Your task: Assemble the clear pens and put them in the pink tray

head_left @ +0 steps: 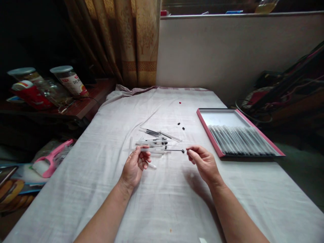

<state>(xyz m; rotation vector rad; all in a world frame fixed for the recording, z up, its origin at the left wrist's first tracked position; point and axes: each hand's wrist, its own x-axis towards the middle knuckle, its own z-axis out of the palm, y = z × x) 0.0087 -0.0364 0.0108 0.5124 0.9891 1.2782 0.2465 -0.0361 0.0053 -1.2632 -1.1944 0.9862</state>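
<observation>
A clear pen barrel (pixel 146 149) is pinched between the thumb and fingers of my left hand (pixel 135 163). From its right end a thin dark pen refill (pixel 173 150) sticks out toward my right hand (pixel 202 161). My right thumb and forefinger are closed at the refill's far tip; the exact contact is too small to see clearly. Beneath and behind the barrel, several loose clear barrels (pixel 174 136), dark refills (pixel 152 132) and small black pen parts (pixel 165 147) lie on the white cloth.
An open pink-edged box (pixel 217 141) with a row of clear pens (pixel 240 140) stands at the right. Small black pieces (pixel 183 128) and a red piece (pixel 180 102) lie farther back. Left are jars (pixel 72 81) on a side table and pink-handled scissors (pixel 52 162).
</observation>
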